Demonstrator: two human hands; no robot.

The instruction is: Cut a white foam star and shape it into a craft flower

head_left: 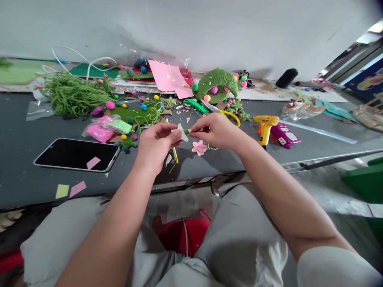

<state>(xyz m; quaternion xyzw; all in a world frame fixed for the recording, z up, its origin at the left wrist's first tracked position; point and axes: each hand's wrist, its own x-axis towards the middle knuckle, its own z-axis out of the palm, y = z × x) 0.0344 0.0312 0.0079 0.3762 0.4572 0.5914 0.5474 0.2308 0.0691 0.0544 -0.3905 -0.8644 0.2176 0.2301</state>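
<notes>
My left hand pinches a small white piece in front of me, above the dark table. Close beside it, my right hand has its thumb and forefinger closed on a small green piece that touches or nearly touches the white one. A pink paper flower lies on the table just below my right fingers. Under my left fingertips is a thin yellow stick. Scissors with yellow handles and a green cutter lie behind my hands.
Green yarn, a phone and pink clay packets are at left. A yarn-wrapped ring and pink paper stand behind. A yellow glue gun and purple packet are at right.
</notes>
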